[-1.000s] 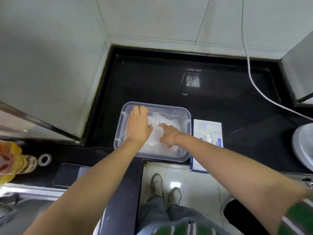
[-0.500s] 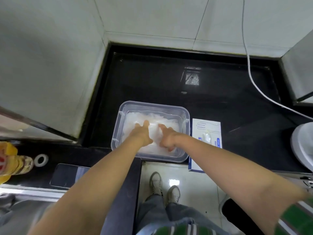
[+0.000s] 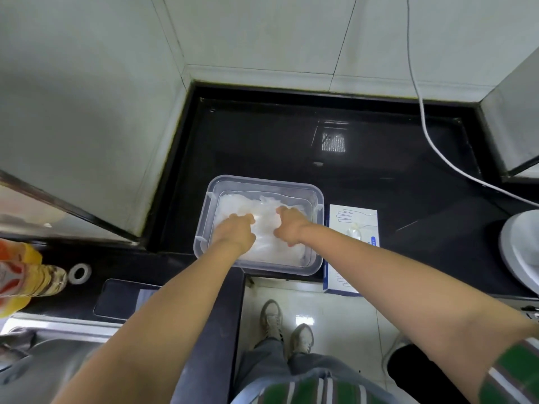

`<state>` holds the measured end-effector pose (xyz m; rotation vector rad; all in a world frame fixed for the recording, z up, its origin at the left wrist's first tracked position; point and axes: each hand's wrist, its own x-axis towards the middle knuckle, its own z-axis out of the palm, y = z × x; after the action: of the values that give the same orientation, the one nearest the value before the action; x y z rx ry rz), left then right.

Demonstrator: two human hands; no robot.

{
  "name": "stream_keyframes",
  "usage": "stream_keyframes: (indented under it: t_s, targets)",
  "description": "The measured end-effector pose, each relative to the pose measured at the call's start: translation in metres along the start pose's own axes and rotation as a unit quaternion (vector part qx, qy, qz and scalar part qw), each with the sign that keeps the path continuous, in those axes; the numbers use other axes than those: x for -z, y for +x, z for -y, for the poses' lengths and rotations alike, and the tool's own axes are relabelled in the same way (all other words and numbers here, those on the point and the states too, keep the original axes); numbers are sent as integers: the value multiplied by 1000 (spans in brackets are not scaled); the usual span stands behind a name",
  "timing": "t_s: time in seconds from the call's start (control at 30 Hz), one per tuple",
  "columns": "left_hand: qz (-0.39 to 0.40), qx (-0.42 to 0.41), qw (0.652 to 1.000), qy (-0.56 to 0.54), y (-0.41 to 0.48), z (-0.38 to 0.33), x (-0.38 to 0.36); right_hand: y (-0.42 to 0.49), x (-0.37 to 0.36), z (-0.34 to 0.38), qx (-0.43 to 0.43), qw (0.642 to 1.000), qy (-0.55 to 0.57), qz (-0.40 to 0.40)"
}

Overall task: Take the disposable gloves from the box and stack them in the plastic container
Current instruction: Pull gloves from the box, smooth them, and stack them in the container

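A clear plastic container (image 3: 264,181) sits on the black counter, near its front edge. A pile of thin translucent gloves (image 3: 242,204) lies inside it. Both of my hands are down in the container on the pile. My left hand (image 3: 233,232) is at the near left, its fingers curled into the gloves. Beside it, my right hand (image 3: 291,225) presses the pile with its fingertips, thumb spread. The white and blue glove box (image 3: 357,220) lies flat just right of the container, with a glove poking out of its slot.
A white cable (image 3: 431,141) runs down the wall and across the counter at the right. A round grey appliance (image 3: 522,246) stands at the far right. On the left are a dark phone (image 3: 122,298), a tape roll (image 3: 79,273) and a yellow bottle (image 3: 26,275). A sink is at the bottom left.
My left hand has drawn back from the container's far rim to the near left of the pile, and its fingers have curled. My right hand has stayed on the gloves.
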<state>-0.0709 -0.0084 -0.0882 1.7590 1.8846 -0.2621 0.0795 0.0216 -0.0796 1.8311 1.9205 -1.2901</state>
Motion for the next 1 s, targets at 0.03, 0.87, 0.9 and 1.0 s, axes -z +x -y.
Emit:
stream_keyframes:
  t_s: [0.03,0.87,0.9,1.0]
  targets:
    - [-18,4,1000,9,-4,-6,4,-3,4,2,23,999,21,-43]
    - [-125,-66,987,-81,-57,-125,16,-61,23,-126,-105,980,-72,-154]
    - [-105,-55,989,-90,-54,-122,14,-61,23,-126,-108,980,-72,-149]
    - [-17,-26,994,-109,-49,-111,6,-61,25,-127,-109,981,-88,-136]
